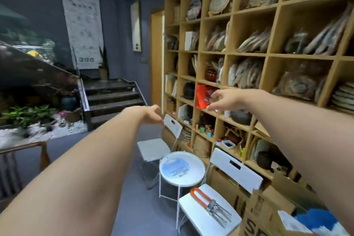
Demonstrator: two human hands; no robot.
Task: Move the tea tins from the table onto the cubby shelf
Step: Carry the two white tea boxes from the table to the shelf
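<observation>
We have both arms stretched toward the cubby shelf (249,54). Our right hand (228,99) is up at a cubby opening beside a red packet (203,97), fingers curled around something small and glassy or clear; the picture is too blurred to say whether that is a tea tin or whether our grip truly closes on it. Our left hand (151,113) hangs loosely curled with nothing visible in it, in the air above the far white chair (159,145).

A few small tins (206,132) stand in a lower cubby, so some of the work looks done. The round white counter (182,167) below carries only a flat printed card as far as we can see, with no tin on it.

The risks, as we judge them: the cubbies are crowded, and a hand pushed in fast could knock the red packet or the leaning wrapped tea cakes (243,73) off their ledge. A shallow pinch on a smooth small thing may slip, and it would fall toward the chairs and counter below. We are also reaching at full stretch, which leaves little control for a gentle set-down near the shelf edge
</observation>
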